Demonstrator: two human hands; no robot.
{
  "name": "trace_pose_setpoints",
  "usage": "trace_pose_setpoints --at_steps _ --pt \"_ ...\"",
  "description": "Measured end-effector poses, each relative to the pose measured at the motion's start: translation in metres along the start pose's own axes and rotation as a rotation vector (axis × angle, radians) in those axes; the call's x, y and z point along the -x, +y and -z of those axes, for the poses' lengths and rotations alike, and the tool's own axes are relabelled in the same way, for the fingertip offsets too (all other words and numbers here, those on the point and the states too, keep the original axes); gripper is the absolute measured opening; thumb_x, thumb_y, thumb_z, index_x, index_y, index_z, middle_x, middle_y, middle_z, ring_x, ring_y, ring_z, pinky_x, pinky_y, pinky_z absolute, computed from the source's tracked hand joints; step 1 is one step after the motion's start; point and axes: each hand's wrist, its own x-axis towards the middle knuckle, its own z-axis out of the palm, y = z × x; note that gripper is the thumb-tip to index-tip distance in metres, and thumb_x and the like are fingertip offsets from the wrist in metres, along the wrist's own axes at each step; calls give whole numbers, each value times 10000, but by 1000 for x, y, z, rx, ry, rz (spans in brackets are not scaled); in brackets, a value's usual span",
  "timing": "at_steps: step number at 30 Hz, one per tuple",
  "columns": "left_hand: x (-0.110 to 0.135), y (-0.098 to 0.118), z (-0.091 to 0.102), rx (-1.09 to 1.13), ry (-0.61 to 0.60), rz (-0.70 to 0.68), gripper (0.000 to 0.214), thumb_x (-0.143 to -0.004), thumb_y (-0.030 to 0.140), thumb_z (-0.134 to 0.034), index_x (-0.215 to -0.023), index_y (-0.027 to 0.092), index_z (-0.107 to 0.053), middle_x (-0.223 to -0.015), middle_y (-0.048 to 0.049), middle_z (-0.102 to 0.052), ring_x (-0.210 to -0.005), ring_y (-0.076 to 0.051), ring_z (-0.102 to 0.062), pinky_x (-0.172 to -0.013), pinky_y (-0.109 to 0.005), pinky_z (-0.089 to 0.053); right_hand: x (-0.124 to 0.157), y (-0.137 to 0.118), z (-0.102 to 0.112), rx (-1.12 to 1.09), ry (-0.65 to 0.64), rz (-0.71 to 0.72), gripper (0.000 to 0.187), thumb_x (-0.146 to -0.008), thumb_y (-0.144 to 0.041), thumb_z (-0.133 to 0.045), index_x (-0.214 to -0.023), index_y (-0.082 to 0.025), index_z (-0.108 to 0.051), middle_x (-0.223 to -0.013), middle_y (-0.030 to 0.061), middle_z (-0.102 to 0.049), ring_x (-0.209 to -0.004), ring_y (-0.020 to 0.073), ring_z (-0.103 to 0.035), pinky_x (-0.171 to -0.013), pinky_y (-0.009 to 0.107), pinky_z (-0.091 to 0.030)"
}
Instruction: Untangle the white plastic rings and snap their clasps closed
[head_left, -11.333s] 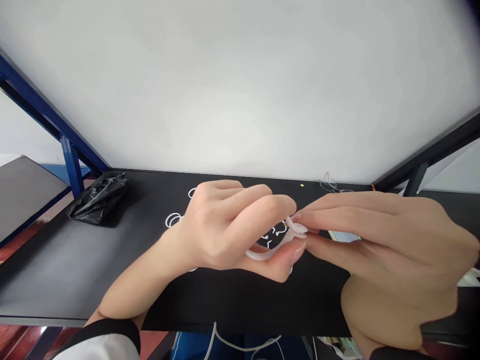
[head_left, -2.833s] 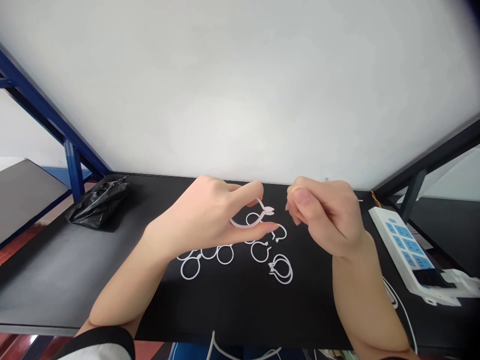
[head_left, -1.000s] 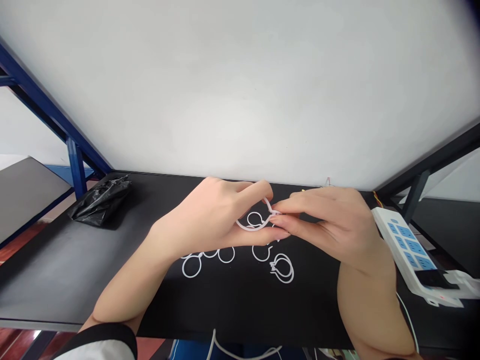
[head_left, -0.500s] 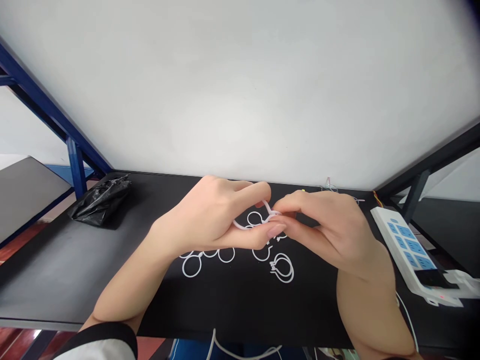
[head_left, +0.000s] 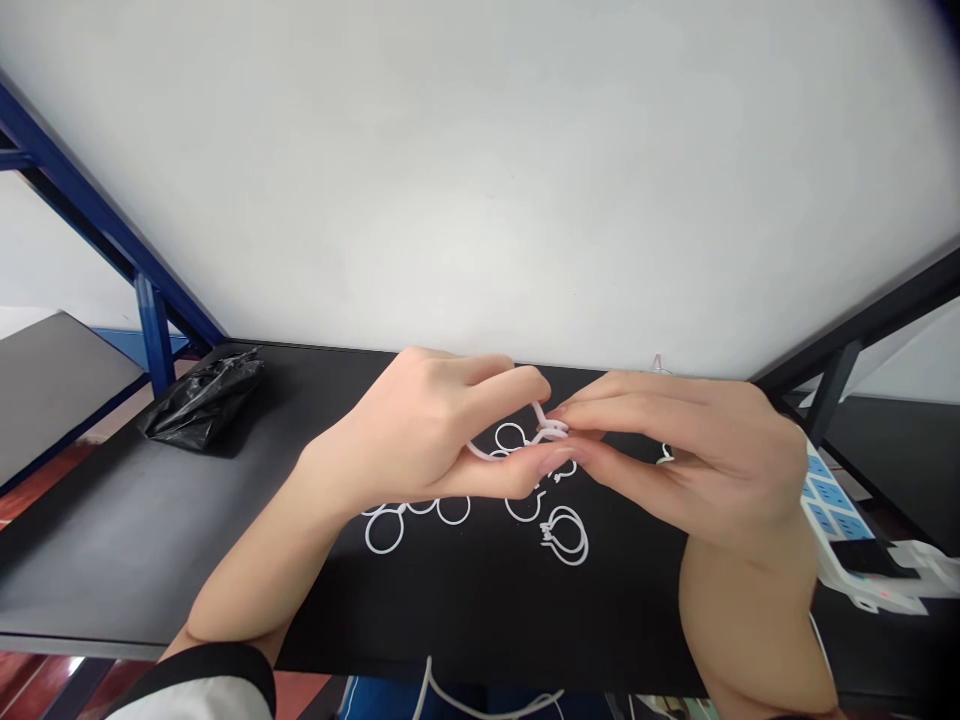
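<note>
My left hand (head_left: 431,435) holds a thin white plastic ring clip (head_left: 541,428) between thumb and forefinger, just above the black table (head_left: 150,540). My right hand (head_left: 694,460) meets it from the right and pinches the clip's tabbed end with its fingertips. Both hands are closed on the same clip. Below them several more white ring clips (head_left: 562,535) lie loose on the table, some in a row under my left palm.
A crumpled black plastic bag (head_left: 202,400) lies at the table's far left. A white and blue power strip (head_left: 847,520) sits at the right edge, partly behind my right wrist. A white wall stands behind the table. Blue frame bars (head_left: 154,335) rise at left.
My right hand, apart from the clip 2.8 s ago, has come in and pinched its end; in the last half second its fingers have stretched out flatter and it now covers more of the power strip.
</note>
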Motion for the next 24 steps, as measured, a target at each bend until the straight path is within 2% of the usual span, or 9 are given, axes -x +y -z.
trace_pose_setpoints --at_steps 11,15,20,24 --pt "1 -3 -1 -16 -7 -31 418 -985 432 -300 -860 171 -602 -553 22 -480 -435 -84 -330 -436 -218 -292 1 1 0 22 21 -34 116 -860 -173 -656 -919 -271 -678 -773 -12 -722 -643 136 -673 -540 254 -565" --pt "1 -3 -2 -27 -9 -32 421 -973 453 -324 -816 170 -594 -541 24 -475 -436 -83 -333 -435 -215 -290 2 1 -1 39 67 -3 155 -840 -173 -681 -934 -296 -693 -798 -17 -742 -647 156 -692 -510 268 -581" --pt "0 -4 -3 -31 -27 -29 409 -968 452 -361 -773 166 -579 -533 31 -468 -433 -82 -334 -432 -219 -284 2 0 -2 17 59 7 171 -849 -142 -666 -933 -286 -704 -850 -10 -752 -708 161 -713 -559 272 -605" --pt "-1 -4 -2 -22 -8 -46 477 -947 569 -378 -787 164 -572 -537 34 -470 -442 -79 -343 -434 -215 -276 1 1 -2 -9 65 2 167 -843 -121 -668 -891 -276 -706 -809 -14 -746 -695 153 -707 -554 263 -595"
